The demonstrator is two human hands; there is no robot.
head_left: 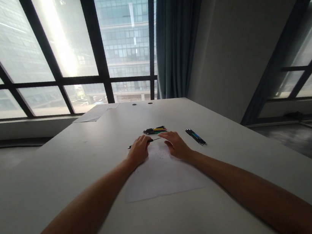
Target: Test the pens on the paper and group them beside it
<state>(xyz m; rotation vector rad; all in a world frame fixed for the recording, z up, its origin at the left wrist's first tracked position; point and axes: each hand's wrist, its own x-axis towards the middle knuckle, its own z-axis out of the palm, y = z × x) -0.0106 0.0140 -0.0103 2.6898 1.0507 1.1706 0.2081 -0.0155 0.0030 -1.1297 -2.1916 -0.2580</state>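
My left hand (139, 150) is closed around a black pen (150, 140). The pen's back end sticks out on the left of the hand. A thin, refill-like rod (157, 138) extends from its right end toward my right hand (176, 145). The right hand rests with its thumb and fingers apart, fingertips close to the rod's tip; whether they touch it I cannot make out. Beneath both hands lies a white sheet of paper (164, 181) with faint marks. Just beyond the hands is a bunch of several pens (154, 130), mostly dark with yellow and green parts.
To the right, a few dark pens (195, 136) lie side by side on the white table (97, 147). More papers (93, 113) are at the far left edge. Two round dark fittings (134, 104) sit at the far end, before windows and a blue curtain (174, 37).
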